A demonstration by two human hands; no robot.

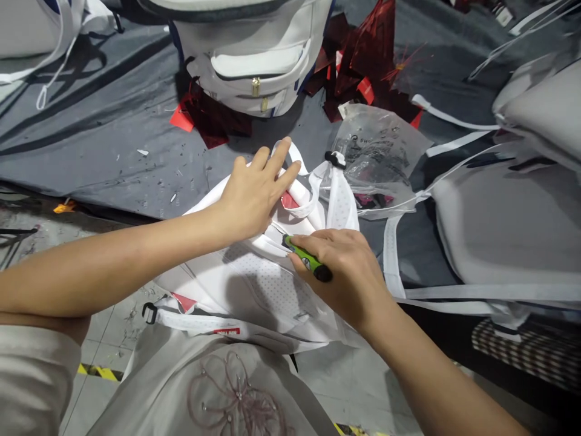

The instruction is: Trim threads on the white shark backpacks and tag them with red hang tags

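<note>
A white backpack with dotted mesh padding lies at the table's front edge, against my body. My left hand rests flat on its upper part, fingers spread over the white fabric near a strap loop and a red patch. In my right hand is a green-handled tool with a black butt end, gripped between thumb and fingers. Its thin tip points left at a seam of the bag, close below my left palm; the kind of tool is unclear. A white strap with a black buckle lies just beyond.
Another white backpack stands at the back. Dark red translucent pieces lie around it, with a clear plastic bag nearby. More white bags with loose straps fill the right side. Small scraps dot the grey table cover.
</note>
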